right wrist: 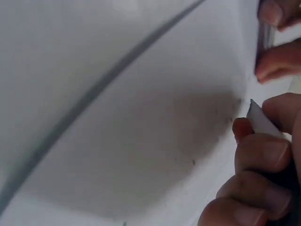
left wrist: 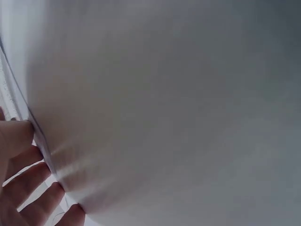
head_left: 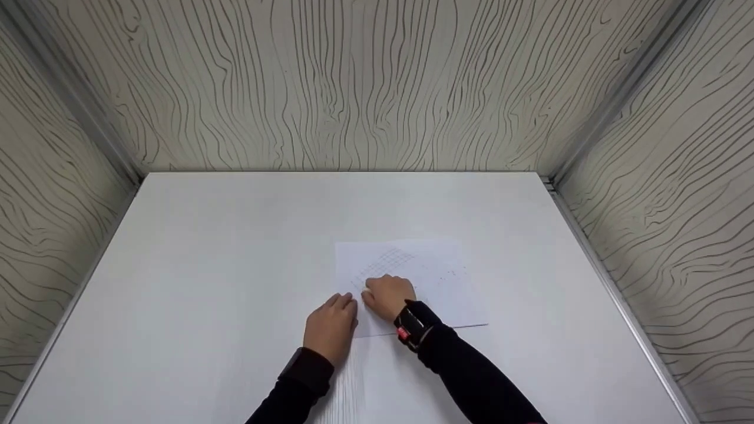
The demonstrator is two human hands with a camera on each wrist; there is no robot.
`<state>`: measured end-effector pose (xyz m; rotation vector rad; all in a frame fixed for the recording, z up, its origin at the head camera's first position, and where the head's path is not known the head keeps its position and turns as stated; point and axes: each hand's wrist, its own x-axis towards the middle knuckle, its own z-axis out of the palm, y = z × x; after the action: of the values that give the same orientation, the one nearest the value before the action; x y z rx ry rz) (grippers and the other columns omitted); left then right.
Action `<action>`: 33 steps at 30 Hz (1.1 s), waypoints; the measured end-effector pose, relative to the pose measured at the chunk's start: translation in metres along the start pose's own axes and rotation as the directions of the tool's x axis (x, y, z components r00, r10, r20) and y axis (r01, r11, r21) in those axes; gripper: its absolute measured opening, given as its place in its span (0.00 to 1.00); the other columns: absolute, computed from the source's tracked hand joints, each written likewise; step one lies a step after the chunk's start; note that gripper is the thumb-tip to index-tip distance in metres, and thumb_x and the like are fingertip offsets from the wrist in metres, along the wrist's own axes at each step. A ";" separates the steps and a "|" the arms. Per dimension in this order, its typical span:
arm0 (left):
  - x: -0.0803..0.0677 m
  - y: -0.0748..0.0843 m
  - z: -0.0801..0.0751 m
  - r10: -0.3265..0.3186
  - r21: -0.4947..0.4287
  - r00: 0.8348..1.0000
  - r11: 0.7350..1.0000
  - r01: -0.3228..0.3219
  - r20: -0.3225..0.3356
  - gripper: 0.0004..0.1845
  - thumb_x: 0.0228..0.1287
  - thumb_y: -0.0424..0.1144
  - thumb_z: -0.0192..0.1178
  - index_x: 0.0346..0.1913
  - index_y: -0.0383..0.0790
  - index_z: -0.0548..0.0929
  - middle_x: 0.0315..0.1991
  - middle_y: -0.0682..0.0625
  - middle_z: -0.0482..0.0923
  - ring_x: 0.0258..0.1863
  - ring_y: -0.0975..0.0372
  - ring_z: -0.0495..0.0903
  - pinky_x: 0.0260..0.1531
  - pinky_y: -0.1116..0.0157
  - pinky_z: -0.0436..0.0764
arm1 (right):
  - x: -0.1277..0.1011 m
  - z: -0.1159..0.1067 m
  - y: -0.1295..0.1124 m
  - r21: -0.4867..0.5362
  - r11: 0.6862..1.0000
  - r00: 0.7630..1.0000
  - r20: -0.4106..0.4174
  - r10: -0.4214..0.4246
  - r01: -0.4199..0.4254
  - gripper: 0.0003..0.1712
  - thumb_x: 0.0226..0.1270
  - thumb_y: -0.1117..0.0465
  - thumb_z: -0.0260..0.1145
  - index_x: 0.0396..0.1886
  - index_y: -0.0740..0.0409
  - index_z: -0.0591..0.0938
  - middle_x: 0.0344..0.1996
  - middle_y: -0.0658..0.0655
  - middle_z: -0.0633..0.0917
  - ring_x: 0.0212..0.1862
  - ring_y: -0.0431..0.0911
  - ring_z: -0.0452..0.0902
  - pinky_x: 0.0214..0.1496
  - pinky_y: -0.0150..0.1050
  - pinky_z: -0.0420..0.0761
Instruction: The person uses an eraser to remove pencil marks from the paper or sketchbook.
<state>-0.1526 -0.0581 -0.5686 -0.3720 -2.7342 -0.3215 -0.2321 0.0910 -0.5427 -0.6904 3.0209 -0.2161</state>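
Observation:
My right hand [head_left: 390,296] is over the left-middle of a white sheet of paper [head_left: 433,259], gripping an eraser [right wrist: 264,123]. In the right wrist view its pale wedge-shaped end, darkened at the tip, sticks out between thumb and fingers; a dark part lies within the curled fingers. A faint pencil grid [head_left: 396,257] runs across the sheet's upper left, just beyond this hand. Flat on the paper's left edge rests my left hand [head_left: 331,330], its fingertips [left wrist: 75,214] pressing down and slightly spread. Small dark crumbs [head_left: 452,272] are scattered over the right half of the sheet.
The paper lies on a white tabletop [head_left: 224,253]. Wood-grain patterned panels [head_left: 365,88] enclose the table at the back and both sides, with grey metal strips [head_left: 618,100] at the corners. Both wrists wear black straps over dark sleeves [head_left: 471,371].

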 end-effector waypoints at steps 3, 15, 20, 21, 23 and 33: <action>0.000 0.000 0.001 -0.001 0.005 1.000 1.000 0.001 -0.001 0.17 0.53 0.40 0.72 0.47 0.42 0.87 0.51 0.48 0.85 0.53 0.55 0.83 0.46 0.60 0.85 | 0.002 0.002 0.008 -0.030 0.999 0.999 -0.040 0.029 -0.031 0.18 0.67 0.50 0.61 0.19 0.53 0.74 0.15 0.54 0.78 0.20 0.47 0.71 0.20 0.42 0.72; 0.001 -0.001 0.002 0.002 -0.029 1.000 1.000 -0.002 -0.019 0.12 0.56 0.38 0.69 0.44 0.43 0.87 0.50 0.47 0.85 0.51 0.53 0.84 0.40 0.57 0.86 | 0.008 0.000 0.002 -0.032 0.999 0.999 0.045 -0.014 0.016 0.16 0.69 0.49 0.57 0.25 0.54 0.78 0.19 0.54 0.80 0.23 0.48 0.74 0.23 0.42 0.73; -0.002 -0.003 0.003 0.021 -0.022 0.999 1.000 -0.021 -0.027 0.12 0.57 0.39 0.69 0.45 0.44 0.87 0.50 0.47 0.85 0.52 0.53 0.84 0.41 0.58 0.86 | 0.010 0.003 0.002 -0.039 0.999 0.999 0.045 -0.013 0.014 0.16 0.68 0.50 0.59 0.23 0.53 0.76 0.18 0.54 0.79 0.23 0.47 0.73 0.22 0.42 0.72; -0.002 -0.003 0.003 0.021 -0.017 0.999 1.000 -0.021 -0.025 0.12 0.56 0.39 0.69 0.45 0.44 0.87 0.50 0.48 0.85 0.52 0.53 0.83 0.42 0.58 0.86 | 0.011 0.003 0.005 -0.035 0.999 0.999 0.038 0.001 0.000 0.16 0.68 0.50 0.59 0.23 0.52 0.76 0.18 0.54 0.78 0.22 0.47 0.72 0.22 0.42 0.72; -0.002 -0.003 0.002 0.017 -0.011 1.000 1.000 -0.017 -0.016 0.13 0.56 0.39 0.70 0.45 0.45 0.87 0.51 0.48 0.85 0.53 0.53 0.83 0.43 0.58 0.86 | 0.012 0.003 0.014 -0.038 0.999 0.999 0.014 0.032 -0.032 0.17 0.69 0.51 0.60 0.22 0.53 0.75 0.16 0.53 0.76 0.21 0.46 0.69 0.22 0.42 0.71; -0.004 -0.006 0.005 0.016 -0.019 0.998 1.000 -0.017 -0.052 0.12 0.55 0.39 0.70 0.44 0.46 0.87 0.50 0.48 0.85 0.51 0.54 0.84 0.39 0.59 0.87 | 0.018 0.002 0.000 -0.025 1.000 1.000 -0.003 0.000 -0.001 0.17 0.67 0.52 0.59 0.20 0.53 0.74 0.17 0.54 0.78 0.22 0.48 0.73 0.22 0.43 0.73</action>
<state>-0.1525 -0.0628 -0.5752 -0.3859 -2.6773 -0.3490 -0.2484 0.0826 -0.5451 -0.6917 3.0316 -0.1797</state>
